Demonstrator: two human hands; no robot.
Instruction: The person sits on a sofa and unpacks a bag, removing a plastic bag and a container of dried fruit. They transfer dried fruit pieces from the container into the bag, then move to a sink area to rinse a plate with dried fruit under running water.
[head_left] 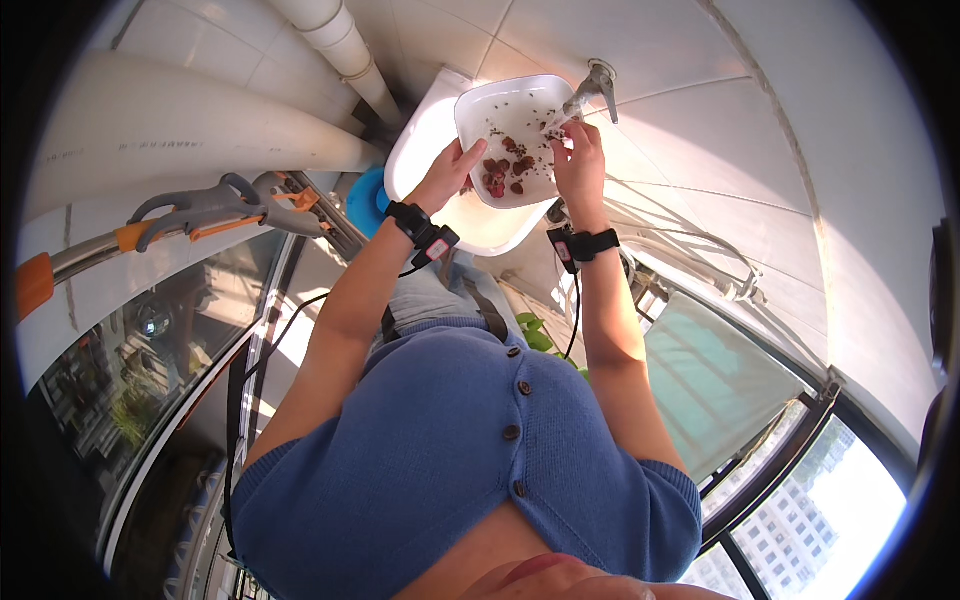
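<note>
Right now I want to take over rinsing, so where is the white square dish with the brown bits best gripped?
Grip the white square dish by its raised rim on two opposite sides, as the left hand and right hand do. It sits tilted under the metal tap over the white basin, so coming from the near side probably keeps the fingers clear of the spout.

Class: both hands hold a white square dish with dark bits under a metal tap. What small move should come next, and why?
Probably tilt the white square dish slightly toward the white basin so the dark bits slide out: both the left hand and the right hand already grip its edges beneath the metal tap.
</note>
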